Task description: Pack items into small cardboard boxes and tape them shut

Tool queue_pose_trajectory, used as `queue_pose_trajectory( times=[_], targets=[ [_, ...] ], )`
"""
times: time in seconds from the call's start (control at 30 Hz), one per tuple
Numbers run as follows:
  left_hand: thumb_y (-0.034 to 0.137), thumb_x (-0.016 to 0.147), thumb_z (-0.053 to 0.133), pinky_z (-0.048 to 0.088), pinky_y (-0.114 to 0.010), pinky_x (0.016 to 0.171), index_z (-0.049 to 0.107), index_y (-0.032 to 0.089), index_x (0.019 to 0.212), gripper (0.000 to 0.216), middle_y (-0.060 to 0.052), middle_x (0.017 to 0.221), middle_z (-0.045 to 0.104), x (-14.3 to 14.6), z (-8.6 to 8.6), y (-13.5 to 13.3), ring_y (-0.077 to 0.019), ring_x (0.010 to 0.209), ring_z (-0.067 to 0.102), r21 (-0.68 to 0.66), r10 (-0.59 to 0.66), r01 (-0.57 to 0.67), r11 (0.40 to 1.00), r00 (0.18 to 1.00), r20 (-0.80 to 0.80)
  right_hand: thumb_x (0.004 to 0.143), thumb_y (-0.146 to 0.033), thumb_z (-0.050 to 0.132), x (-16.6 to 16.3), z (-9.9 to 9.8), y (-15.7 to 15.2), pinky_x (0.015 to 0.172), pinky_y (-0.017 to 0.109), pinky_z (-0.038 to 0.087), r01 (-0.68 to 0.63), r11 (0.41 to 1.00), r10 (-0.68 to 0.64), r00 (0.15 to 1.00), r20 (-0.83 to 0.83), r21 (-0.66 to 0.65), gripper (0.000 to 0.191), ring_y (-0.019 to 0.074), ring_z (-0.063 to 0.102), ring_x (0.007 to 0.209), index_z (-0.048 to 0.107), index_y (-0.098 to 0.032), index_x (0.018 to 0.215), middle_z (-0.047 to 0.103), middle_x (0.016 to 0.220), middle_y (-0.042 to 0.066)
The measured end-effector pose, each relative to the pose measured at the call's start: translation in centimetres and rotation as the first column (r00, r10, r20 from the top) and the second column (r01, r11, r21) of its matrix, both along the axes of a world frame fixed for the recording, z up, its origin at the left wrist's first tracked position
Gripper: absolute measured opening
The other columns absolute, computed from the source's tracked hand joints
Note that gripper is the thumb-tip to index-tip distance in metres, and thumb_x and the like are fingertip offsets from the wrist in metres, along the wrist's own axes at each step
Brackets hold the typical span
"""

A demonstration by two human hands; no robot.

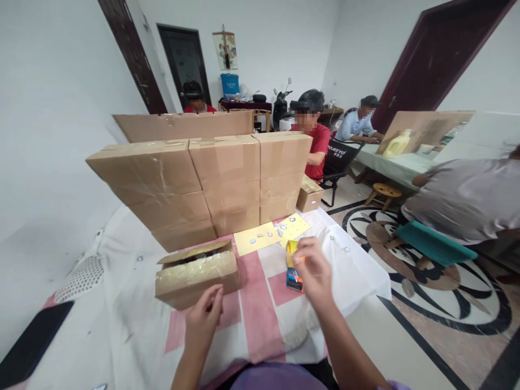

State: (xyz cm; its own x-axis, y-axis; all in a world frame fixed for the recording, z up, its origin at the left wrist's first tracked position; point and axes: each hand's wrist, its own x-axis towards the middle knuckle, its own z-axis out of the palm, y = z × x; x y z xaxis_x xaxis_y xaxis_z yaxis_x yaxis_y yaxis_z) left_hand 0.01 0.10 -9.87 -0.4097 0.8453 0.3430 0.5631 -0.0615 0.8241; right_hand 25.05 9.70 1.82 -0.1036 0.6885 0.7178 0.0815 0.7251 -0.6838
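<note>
right hand (314, 271) has its grip clamped on a tape dispenser (292, 268); left hand (203, 319), fingers loosely curled, empty, near the small carton (197, 276).

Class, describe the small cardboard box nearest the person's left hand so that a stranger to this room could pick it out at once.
Start at the wall of stacked sealed cartons on the cloth-covered table. In front of it, alone on the pink-and-white cloth, lies the small cardboard box, just beyond the left hand. Unlike the taped cartons behind, its top flap stands open and its front is wrapped in glossy clear tape.
</note>
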Motion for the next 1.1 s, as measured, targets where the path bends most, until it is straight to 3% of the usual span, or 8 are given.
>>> queue_pose_trajectory(
  times=[0.17,0.27,0.33,0.43,0.67,0.77,0.93,1.1],
  targets=[
    [0.045,0.096,0.06,0.057,-0.032,0.085,0.073,0.02,0.107,0.031,-0.009,0.101,0.08,-5.5,2.1,1.3,-0.0232,0.092,0.076,0.247,0.171,-0.055,0.967,0.862,-0.477,0.095,-0.037,0.064,1.2,3.6,2.2,0.091,0.042,0.046,-0.1,0.984,0.107,0.993,0.046,-0.148,0.02,0.0241,0.055,0.1,0.063,-0.024,0.081,0.053,0.099,0.006],
    [0.056,0.094,0.058,0.035,-0.054,0.119,0.06,0.019,0.14,0.059,-0.016,0.145,0.061,-7.6,3.6,3.4,-0.0358,0.139,0.054,0.103,0.099,-0.037,0.994,0.709,-0.698,0.096,-0.045,0.063,-0.6,3.8,2.5,0.1,0.045,0.044,-0.208,0.951,0.241,0.961,0.132,-0.227,0.026,0.0265,0.055,0.109,0.062,-0.024,0.081,0.054,0.105,0.008],
    [0.061,0.094,0.055,0.02,-0.061,0.124,0.046,0.02,0.154,0.073,-0.016,0.152,0.054,-8.4,3.7,4.4,-0.0365,0.146,0.046,-0.068,-0.041,-0.015,0.998,0.665,-0.746,0.095,-0.047,0.063,-2.0,3.7,2.6,0.103,0.046,0.042,-0.283,0.923,0.331,0.929,0.165,-0.259,0.027,0.027,0.055,0.112,0.063,-0.024,0.08,0.055,0.109,0.008],
    [0.058,0.094,0.058,0.024,-0.058,0.124,0.043,0.021,0.154,0.072,-0.013,0.154,0.052,-8.9,2.8,4.6,-0.0341,0.146,0.045,-0.255,-0.206,0.023,0.967,0.661,-0.721,0.093,-0.049,0.065,-3.8,3.7,3.0,0.104,0.046,0.042,-0.422,0.845,0.476,0.873,0.103,-0.329,0.029,0.027,0.056,0.115,0.063,-0.023,0.08,0.057,0.111,0.008],
    [0.054,0.091,0.065,0.033,-0.049,0.122,0.034,0.02,0.159,0.082,-0.014,0.155,0.05,-8.4,2.0,3.4,-0.0327,0.146,0.046,-0.234,-0.164,0.003,0.972,0.724,-0.67,0.087,-0.056,0.07,-9.5,3.0,6.6,0.102,0.04,0.043,-0.658,0.593,0.689,0.713,-0.13,-0.465,0.039,0.0227,0.058,0.108,0.06,-0.021,0.075,0.059,0.105,0.005],
    [0.056,0.089,0.067,0.035,-0.047,0.121,0.026,0.018,0.161,0.092,-0.014,0.153,0.053,-8.1,2.4,3.5,-0.0326,0.14,0.053,-0.237,-0.137,-0.024,0.971,0.76,-0.636,0.089,-0.046,0.071,-13.3,0.8,8.6,0.099,0.038,0.043,-0.602,0.649,0.7,0.712,0.054,-0.466,0.031,0.0203,0.057,0.105,0.062,-0.019,0.076,0.057,0.105,0.005],
    [0.056,0.086,0.07,0.036,-0.047,0.12,0.032,0.021,0.16,0.091,-0.013,0.153,0.053,-7.9,2.6,3.5,-0.0333,0.142,0.051,-0.232,-0.126,-0.042,0.972,0.74,-0.661,0.09,-0.026,0.069,-17.0,-3.4,10.7,0.105,0.044,0.035,-0.264,0.879,0.459,0.688,0.561,-0.396,0.011,0.0241,0.049,0.118,0.067,-0.019,0.082,0.059,0.113,0.005],
    [0.051,0.092,0.066,0.03,-0.055,0.121,0.053,0.035,0.149,0.061,-0.009,0.158,0.047,-8.0,2.1,3.1,-0.0339,0.148,0.042,-0.232,-0.187,0.011,0.973,0.625,-0.757,0.086,-0.025,0.073,-17.0,-5.6,10.9,0.105,0.048,0.032,-0.198,0.91,0.402,0.641,0.654,-0.365,0.008,0.0277,0.047,0.119,0.068,-0.019,0.083,0.058,0.117,0.006]
  ],
)
